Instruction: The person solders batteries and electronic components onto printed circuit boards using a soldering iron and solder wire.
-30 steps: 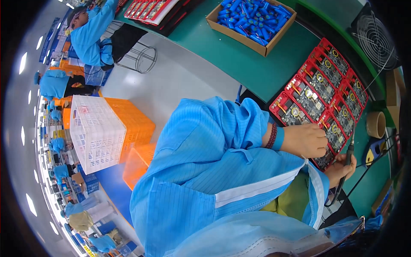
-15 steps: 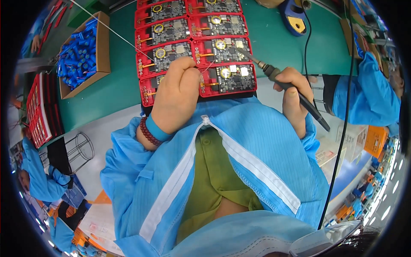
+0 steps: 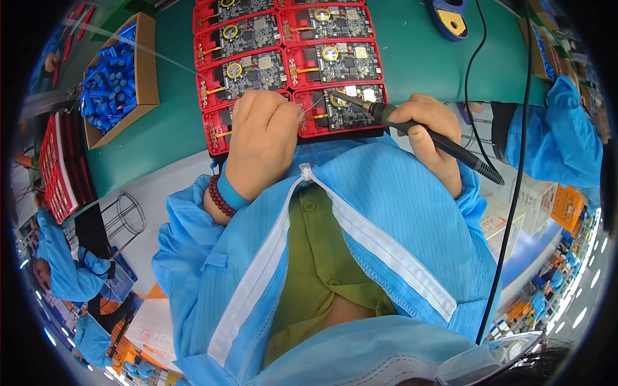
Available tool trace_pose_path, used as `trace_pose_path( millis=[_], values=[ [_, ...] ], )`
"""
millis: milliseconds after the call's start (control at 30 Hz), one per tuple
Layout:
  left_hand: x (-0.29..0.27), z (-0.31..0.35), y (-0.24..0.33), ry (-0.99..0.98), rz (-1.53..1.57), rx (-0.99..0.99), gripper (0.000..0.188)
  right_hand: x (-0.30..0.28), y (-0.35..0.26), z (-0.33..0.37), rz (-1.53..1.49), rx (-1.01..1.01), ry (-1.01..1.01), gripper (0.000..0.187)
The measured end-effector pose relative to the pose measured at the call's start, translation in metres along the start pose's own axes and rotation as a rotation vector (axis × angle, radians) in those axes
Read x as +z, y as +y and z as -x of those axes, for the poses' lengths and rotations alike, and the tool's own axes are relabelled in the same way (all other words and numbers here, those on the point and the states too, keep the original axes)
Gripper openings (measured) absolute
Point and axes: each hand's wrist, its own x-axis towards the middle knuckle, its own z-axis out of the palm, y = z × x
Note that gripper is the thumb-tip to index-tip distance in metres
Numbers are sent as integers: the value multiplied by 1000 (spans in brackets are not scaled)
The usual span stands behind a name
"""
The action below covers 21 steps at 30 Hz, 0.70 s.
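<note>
My right hand (image 3: 430, 132) grips a soldering iron (image 3: 444, 143) by its dark handle. The iron's tip reaches over the circuit board (image 3: 351, 114) in the nearest right red case (image 3: 310, 132), close to a thin solder wire (image 3: 315, 103). My left hand (image 3: 262, 138) is closed in a pinch on that wire, whose end sticks out past the fingertips. Knuckles and palm cover part of the nearest left case. Behind lie several more red cases in two columns, each with a board and a round, yellow-rimmed coin cell (image 3: 234, 70).
A cardboard box (image 3: 149, 83) of blue cylindrical cells stands at left on the green mat (image 3: 177, 112). Stacked red cases (image 3: 58, 167) lie farther left. An iron stand with yellow sponge (image 3: 454, 24) sits back right. Black cables hang at right; people in blue work both sides.
The soldering iron has come down and left, its tip now near the wire end at the nearest right board. The red cases sit slightly higher and farther left in view.
</note>
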Motion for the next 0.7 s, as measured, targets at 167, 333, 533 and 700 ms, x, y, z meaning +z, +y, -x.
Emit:
trace_pose_path(
  millis=[167,333,533,700],
  values=[
    [-4,-2,1,-20,1,-11,14,1,-2,-3,24,19,-22,20],
    [-5,-3,1,-28,8,-19,15,3,-1,-4,28,23,-43,20],
    [-3,-4,-1,-30,25,0,15,3,-3,-5,66,2,-59,20],
    [-1,-2,0,-21,7,31,11,1,-4,-1,20,19,-46,21]
  ],
)
